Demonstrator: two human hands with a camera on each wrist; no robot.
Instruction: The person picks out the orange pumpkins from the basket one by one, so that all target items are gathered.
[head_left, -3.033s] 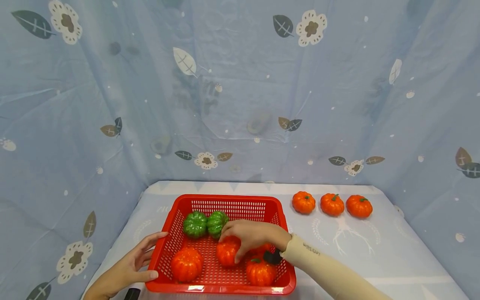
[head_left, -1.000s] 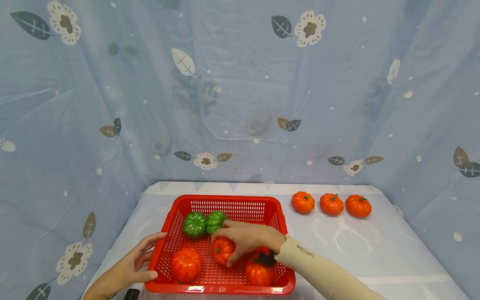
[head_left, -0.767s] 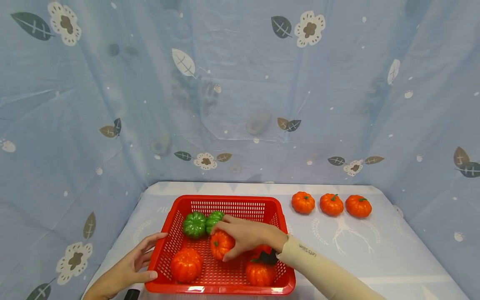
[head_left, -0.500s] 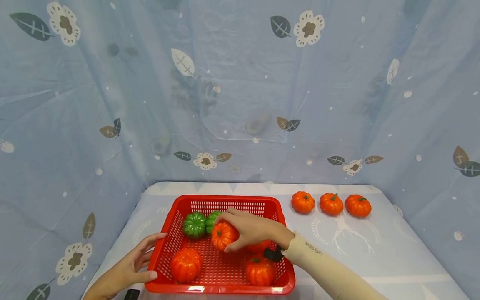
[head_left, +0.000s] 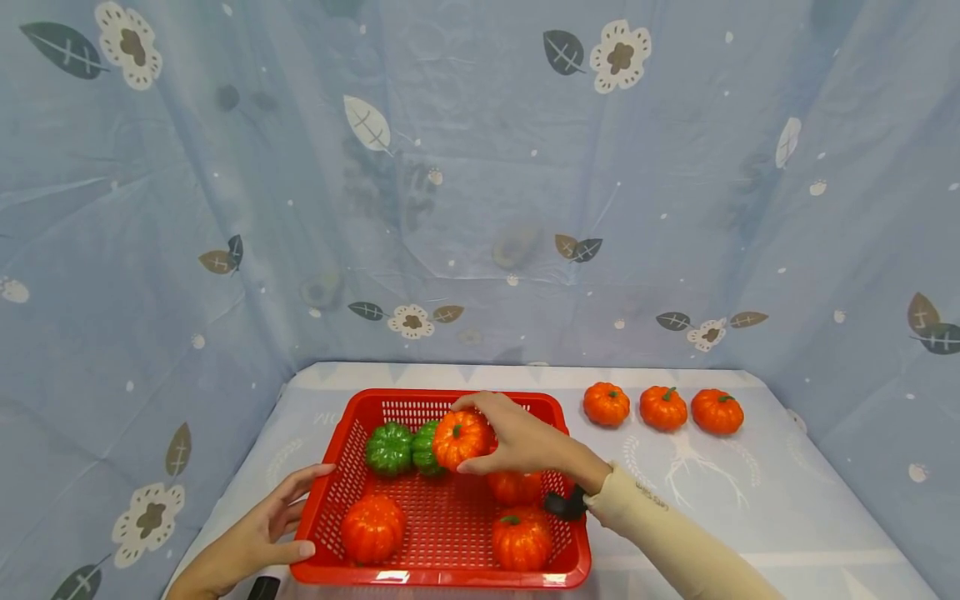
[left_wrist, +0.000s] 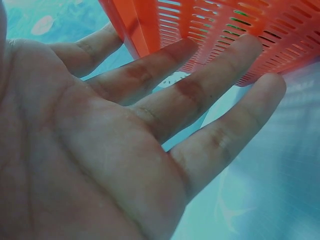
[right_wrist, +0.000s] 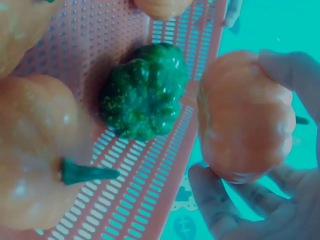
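In the head view my right hand holds a small orange pumpkin over the red basket, thumb at its near side and fingertips at its far side. The right wrist view shows that pumpkin between thumb and fingers, its green stem facing the palm. My left hand is at the basket's left side. Its fingers lie nearly straight against the basket's slotted wall. Two green pumpkins sit in the basket's back left, one partly hidden behind the held pumpkin.
Also inside the basket are an orange pumpkin at the front left and two more on the right, one near the front. Three small orange pumpkins stand in a row on the cloth-covered table. A patterned curtain hangs behind.
My right hand has lifted the orange pumpkin from the basket's middle, up and towards the back, turning it so the stem shows. My left hand has stayed at the basket's side.
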